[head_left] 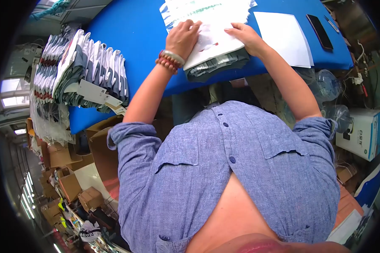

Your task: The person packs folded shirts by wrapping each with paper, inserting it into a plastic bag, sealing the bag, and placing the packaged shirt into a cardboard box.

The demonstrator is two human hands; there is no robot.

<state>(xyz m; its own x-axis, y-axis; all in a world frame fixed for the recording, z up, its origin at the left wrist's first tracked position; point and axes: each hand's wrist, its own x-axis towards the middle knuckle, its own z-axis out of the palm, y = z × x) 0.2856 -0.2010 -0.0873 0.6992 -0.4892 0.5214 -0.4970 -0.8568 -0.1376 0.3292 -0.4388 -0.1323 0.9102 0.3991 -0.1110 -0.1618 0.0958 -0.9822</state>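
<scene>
Head | left hand (183,39), right hand (248,39) on one folded bundle (215,50), grips unclear | one phone (319,32)

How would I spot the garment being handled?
Find the blue table. At its near edge, between left hand and right hand, lies a folded garment, white with dark grey-green. Similar garments crowd together at the left, but only this one has hands on it.
</scene>
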